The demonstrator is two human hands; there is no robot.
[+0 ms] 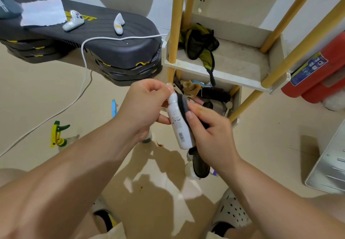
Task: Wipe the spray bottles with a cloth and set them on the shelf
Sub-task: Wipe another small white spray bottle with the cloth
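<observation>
The head view looks down on both hands held in front of a shelf (233, 67) that has white trays and yellow poles. The left hand (143, 108) has its fingers curled round the upper end of a white bottle (177, 124), with fingertips pinching near the cap. The bottle hangs tilted in the air between the two hands, above the floor and just in front of the shelf's lower tray. The right hand (211, 132) grips a dark cloth (182, 104), its thumb pressing the cloth flat against the bottle's side while the other fingers curl behind. A loose end of the cloth dangles below this hand, partly hiding what may be another bottle on the floor. The upper tray holds a crumpled green and black bag (199, 42), and the lower tray is crowded with small dark items. On the floor to the left a green and yellow spray bottle (58, 134) lies on its side, well apart from the hands. Behind it a dark surface (112, 39) carries a white game controller (73, 20), a sheet of white paper (43, 12) and a white cable (85, 61). Red fire extinguishers (317, 70) stand to the right of the shelf.
</observation>
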